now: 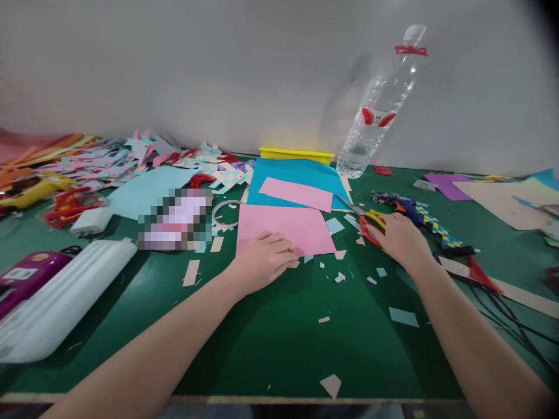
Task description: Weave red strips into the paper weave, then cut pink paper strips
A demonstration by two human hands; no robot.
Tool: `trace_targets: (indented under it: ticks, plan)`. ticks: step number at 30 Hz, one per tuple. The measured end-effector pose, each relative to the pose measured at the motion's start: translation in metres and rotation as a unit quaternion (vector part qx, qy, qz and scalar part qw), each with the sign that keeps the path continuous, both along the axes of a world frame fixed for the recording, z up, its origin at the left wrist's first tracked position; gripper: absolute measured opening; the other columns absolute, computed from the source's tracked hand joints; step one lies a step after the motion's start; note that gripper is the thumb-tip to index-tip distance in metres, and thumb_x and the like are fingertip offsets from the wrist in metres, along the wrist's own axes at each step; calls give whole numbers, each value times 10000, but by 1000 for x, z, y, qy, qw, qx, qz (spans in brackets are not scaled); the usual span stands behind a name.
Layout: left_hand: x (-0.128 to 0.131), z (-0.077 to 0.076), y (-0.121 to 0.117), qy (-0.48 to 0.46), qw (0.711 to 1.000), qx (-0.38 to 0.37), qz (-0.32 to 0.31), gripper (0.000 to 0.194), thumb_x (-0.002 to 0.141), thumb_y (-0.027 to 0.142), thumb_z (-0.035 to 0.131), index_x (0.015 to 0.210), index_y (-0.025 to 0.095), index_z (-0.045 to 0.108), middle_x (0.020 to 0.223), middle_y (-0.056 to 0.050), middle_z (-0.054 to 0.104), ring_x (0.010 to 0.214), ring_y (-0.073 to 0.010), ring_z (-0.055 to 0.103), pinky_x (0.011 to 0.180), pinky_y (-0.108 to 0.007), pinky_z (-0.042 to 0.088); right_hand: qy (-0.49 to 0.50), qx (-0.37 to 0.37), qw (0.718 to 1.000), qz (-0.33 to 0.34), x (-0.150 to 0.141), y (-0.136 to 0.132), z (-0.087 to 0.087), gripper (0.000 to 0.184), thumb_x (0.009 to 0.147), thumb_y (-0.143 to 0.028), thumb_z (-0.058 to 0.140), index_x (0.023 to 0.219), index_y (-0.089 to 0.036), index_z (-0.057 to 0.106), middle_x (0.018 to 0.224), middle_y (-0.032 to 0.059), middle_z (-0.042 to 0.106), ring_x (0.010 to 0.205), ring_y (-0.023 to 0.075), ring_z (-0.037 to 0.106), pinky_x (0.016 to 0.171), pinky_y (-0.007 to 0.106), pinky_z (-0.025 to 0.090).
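Observation:
A pink sheet of paper (pixel 283 224) lies flat in the middle of the green table. My left hand (pixel 266 259) is closed at its near edge, fingers bent together over the paper and the thumb hidden. On the right, my right hand (pixel 399 235) grips the handles of scissors (pixel 371 228) with red and yellow grips. Their blades point up and left, toward a blue sheet (pixel 292 166). On that sheet rests a narrower pink strip (pixel 297 193), beyond the larger pink sheet. A round silver-grey ring (pixel 213 214) touches the pink sheet's left side.
A clear bottle (pixel 378 116) leans against the wall. Left are a blurred-out phone (pixel 177 224), a white long device (pixel 74 297), a purple device (pixel 32 273) and woven paper strips (pixel 148 145). Right lie a blue glue gun (pixel 406 209) and cables (pixel 515 314). Paper scraps (pixel 404 316) litter the table.

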State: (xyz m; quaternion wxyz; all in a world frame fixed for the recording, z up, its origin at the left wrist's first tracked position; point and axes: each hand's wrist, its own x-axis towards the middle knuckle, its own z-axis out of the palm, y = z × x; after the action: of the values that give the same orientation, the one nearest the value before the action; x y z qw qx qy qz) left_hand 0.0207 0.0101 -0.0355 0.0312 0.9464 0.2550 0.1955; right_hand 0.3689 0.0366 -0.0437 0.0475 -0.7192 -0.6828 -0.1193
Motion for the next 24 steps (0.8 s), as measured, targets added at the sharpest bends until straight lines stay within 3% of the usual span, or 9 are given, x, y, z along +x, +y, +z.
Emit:
trace_targets:
  ticks: [4,9,14,19,21,24]
  plan:
    - [3,-2,-2,5,999,31,9,217,925,126,452,879,169,660,1007,-31,678,961,-177,577,829,-326,443,6,5,1000,14,4,3,-3,578,896,-527,344,1134,-58,584,1019,205,601,975,329,565,847,431,461]
    - [5,-1,-5,37,996,86,-2,215,936,129,434,992,127,641,1026,-79,687,965,-207,607,811,-357,493,31,17,999,12,3,3,-4,541,893,-505,371,1152,-72,567,1036,195,586,991,340,561,840,437,465]
    - [2,-1,2,64,983,155,-80,217,924,80,426,1007,106,625,1038,-103,690,950,-210,627,819,-363,521,82,64,995,0,-2,-1,1,527,866,-496,435,1199,-92,494,1111,211,523,965,349,570,743,433,481]
    - [-5,9,10,26,956,244,-158,206,925,86,435,997,115,626,976,-98,710,881,-182,658,765,-319,554,172,141,975,24,-9,-9,17,508,743,-453,626,1129,-144,505,1108,169,521,950,308,579,796,426,479]
    - [-8,17,9,-5,955,262,-141,186,917,93,451,962,125,629,946,-85,715,870,-176,661,761,-307,555,186,159,968,61,-15,-13,25,515,676,-409,691,1098,-168,518,1094,144,538,990,303,571,837,421,475]
    - [-8,25,1,-60,969,237,-45,186,896,88,449,940,123,626,900,-71,708,857,-177,653,755,-308,551,180,172,961,120,-28,-21,33,460,677,-367,688,1070,-191,527,1097,128,553,1054,307,546,877,422,462]
